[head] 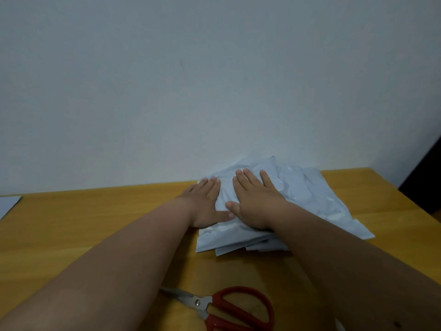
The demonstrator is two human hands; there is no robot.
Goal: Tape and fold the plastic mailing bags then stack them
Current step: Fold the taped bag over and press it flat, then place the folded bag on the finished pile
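At the table's [95, 223] left edge a pale sheet [8, 204] is cut off by the frame. The left hand [205, 201] lies flat, fingers straight, on the left side of the bags [310, 199]; the right hand [255, 199] presses flat beside it. The stack sits at the far edge, toward the right corner, its lower layers hidden. Red scissors [229, 309] at the near edge are partly covered by the left forearm and cropped.

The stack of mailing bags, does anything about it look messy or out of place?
Yes. The stack of mailing bags is uneven: edges fan out at its near side, and the bags toward the wall are crumpled. Left hand and right hand press flat on it.
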